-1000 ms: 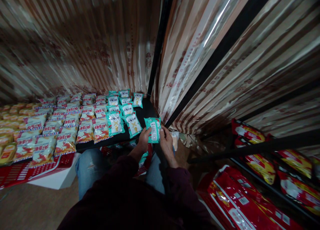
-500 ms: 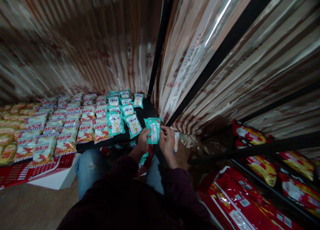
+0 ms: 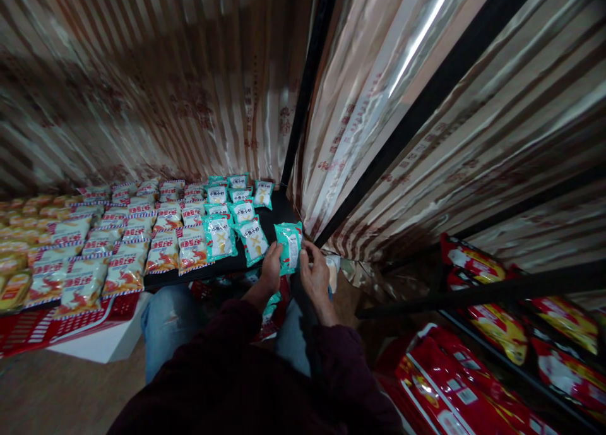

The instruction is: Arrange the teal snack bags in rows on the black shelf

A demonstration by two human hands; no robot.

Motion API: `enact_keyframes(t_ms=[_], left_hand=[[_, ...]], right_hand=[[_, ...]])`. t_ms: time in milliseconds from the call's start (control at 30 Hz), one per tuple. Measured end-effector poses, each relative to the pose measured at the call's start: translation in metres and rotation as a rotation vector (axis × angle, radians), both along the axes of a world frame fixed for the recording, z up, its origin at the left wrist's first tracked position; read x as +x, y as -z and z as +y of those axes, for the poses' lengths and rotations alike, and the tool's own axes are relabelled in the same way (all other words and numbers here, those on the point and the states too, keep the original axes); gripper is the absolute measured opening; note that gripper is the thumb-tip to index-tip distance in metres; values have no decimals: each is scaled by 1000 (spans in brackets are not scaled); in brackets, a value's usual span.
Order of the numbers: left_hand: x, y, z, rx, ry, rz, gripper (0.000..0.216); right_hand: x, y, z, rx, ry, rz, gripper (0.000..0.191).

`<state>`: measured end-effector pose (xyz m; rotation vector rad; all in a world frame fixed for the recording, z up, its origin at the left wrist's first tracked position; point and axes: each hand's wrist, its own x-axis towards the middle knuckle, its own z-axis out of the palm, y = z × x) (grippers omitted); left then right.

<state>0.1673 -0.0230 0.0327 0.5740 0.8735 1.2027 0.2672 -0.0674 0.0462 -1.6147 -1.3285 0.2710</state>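
A teal snack bag (image 3: 290, 248) is held up in front of me, its back with a pale printed panel facing me. My left hand (image 3: 269, 272) is closed on the bag's lower left edge, thumb on the near face. At the right edge is my right hand (image 3: 315, 277), fingers curled and thumb against the bag's side. Just left of my hands, matching teal bags (image 3: 254, 239) lie face up in short rows on a black shelf (image 3: 279, 215). Beside them are rows of white bags (image 3: 163, 250) with red lettering and striped edges.
Yellow packs (image 3: 16, 290) fill the shelf's far left. Below the shelf are a red basket (image 3: 118, 309) and a white box (image 3: 101, 340). A black post (image 3: 312, 75) and pleated curtain (image 3: 189, 75) stand behind. Large red bags (image 3: 454, 384) and a rack with red-yellow packs (image 3: 497, 321) are at right.
The teal bag in my hands has turned slightly, and its right edge has drawn in a little. My right hand's fingers have loosened somewhat. The bags on the shelf keep their arrangement.
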Motion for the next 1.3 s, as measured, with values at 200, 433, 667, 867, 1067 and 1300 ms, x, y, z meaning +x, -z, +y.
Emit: enact_keyframes(t_ms=[200, 433, 667, 867, 1067, 1300], left_hand=[[1, -9, -4, 21, 57, -55, 44], [-3, -16, -7, 7, 72, -30, 40], [-3, -17, -6, 53, 68, -15, 36], [-2, -17, -5, 82, 84, 21, 35], [1, -17, -1, 94, 103, 97, 39], [-1, -6, 4, 171, 115, 227, 41]], right_hand=[[-2, -4, -2, -86, -37, 80, 41], [-3, -7, 0, -94, -61, 85, 46], [-4, -4, 7, -130, -70, 107, 53], [4, 4, 14, -81, -2, 32, 49], [9, 6, 17, -100, -32, 103, 50], [8, 6, 17, -134, -37, 230, 54]])
